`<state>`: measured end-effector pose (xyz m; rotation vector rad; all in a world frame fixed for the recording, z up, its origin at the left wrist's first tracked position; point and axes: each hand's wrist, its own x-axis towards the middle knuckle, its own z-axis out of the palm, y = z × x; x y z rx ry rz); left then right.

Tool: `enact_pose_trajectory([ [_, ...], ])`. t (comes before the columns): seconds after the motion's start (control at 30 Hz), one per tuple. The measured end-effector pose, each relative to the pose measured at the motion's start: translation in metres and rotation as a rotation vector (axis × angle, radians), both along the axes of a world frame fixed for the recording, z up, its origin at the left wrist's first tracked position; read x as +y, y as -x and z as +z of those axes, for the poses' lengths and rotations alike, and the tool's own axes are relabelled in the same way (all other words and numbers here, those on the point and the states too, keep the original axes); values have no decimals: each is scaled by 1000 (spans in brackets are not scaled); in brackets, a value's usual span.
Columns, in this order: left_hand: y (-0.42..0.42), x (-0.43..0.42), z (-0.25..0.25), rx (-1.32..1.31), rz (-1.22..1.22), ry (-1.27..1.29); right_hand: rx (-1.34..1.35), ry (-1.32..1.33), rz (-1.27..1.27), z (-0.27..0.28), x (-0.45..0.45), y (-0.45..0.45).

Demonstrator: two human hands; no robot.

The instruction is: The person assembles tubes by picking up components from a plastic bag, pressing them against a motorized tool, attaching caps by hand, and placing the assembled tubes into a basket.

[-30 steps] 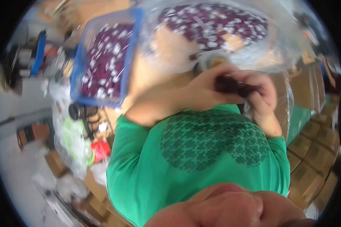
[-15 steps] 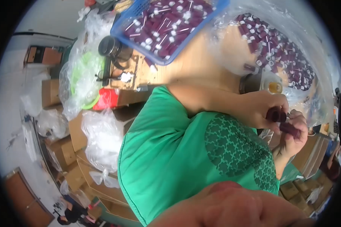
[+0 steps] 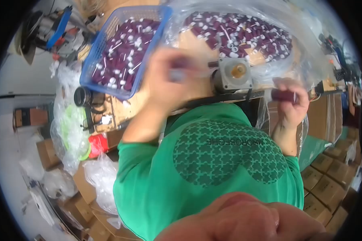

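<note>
My left hand [image 3: 161, 76], smeared by motion, is over the table between the blue basket [image 3: 165, 28] and the motor unit. Its fingers are around a dark purple cap [image 3: 181, 62]; a blurred pale grey piece shows beside it. My right hand [image 3: 295, 106] is raised at the right, its fingers closed around another purple cylindrical cap [image 3: 284, 96] with a whitish end pointing left. Many similar purple caps [image 3: 124, 56] with white collars and thin white stems fill the basket. More purple pieces [image 3: 245, 34] with white ends lie in a clear plastic bag [image 3: 305, 24].
A grey square motor unit [image 3: 229, 84] with an amber knob [image 3: 238, 71] stands at the table's near edge. A black cylindrical object [image 3: 83, 96] sits left of the basket's corner. Plastic bags [image 3: 102, 176], a red container [image 3: 97, 145] and cardboard boxes [image 3: 326, 188] surround the table.
My hands were together at the right; now they are apart. The left hand has swung left toward the basket with a purple cap, and the view has turned.
</note>
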<state>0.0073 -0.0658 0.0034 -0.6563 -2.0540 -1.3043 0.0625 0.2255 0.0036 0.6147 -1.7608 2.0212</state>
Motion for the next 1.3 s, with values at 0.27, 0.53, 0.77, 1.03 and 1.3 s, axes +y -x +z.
enact_pose_trajectory([
  [0.27, 31, -34, 11, -457, -89, 145, -275, -41, 169, -1, 15, 25],
  [0.53, -1, 55, 26, -1045, -1715, -13, 154, -273, 644, 43, -26, 17],
  [0.77, 21, 55, 41, -669, -1131, 361, 217, -468, 375, 51, -19, 32],
  [1.03, 53, 80, 28, -472, -531, 242, -157, -8, -68, 22, -27, 49],
  [1.3, 241, 65, -83, -601, -12, 515, -434, 501, 104, -20, -9, 67],
])
